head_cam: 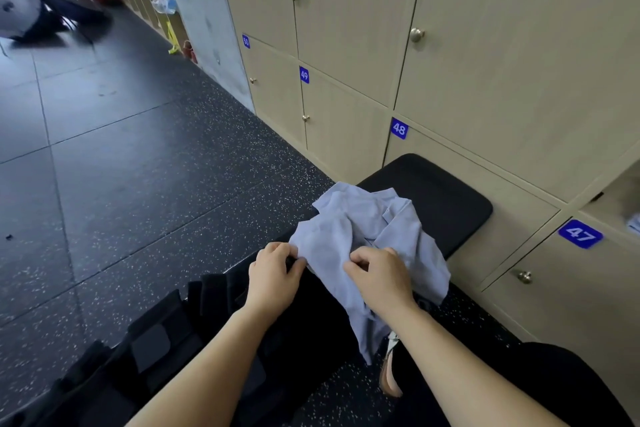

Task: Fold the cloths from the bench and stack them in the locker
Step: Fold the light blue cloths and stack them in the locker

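The task looks to be at an early step for this piece: the cloth (363, 218) is a crumpled, pale blue bunch with no flat fold in it, so the folding proper is not yet done and the stacking comes after. To the low left, on and above the floor (104, 166), lie dark shapes (156, 340); whether any of them are cloths waiting their turn I cannot tell. At the far right edge a locker (620, 198) seems to stand open above the door marked 47, and a pale scrap (634, 222) shows inside it. It may be a cloth already stacked, but it is too cropped to be sure. The other doors (485, 62) along the wall are closed.

The left hand (273, 274) has its fingers curled and pinches the cloth's left edge. The cloth spreads up and to the right from there, its upper part lying over the near end of the black tabletop (443, 198), its lower tail hanging down past the right wrist. The right hand (379, 276), just beside the left, has its fingers bent in and pinches a fold near the cloth's middle. Both hands hold the near side of the cloth, well apart from the open locker.
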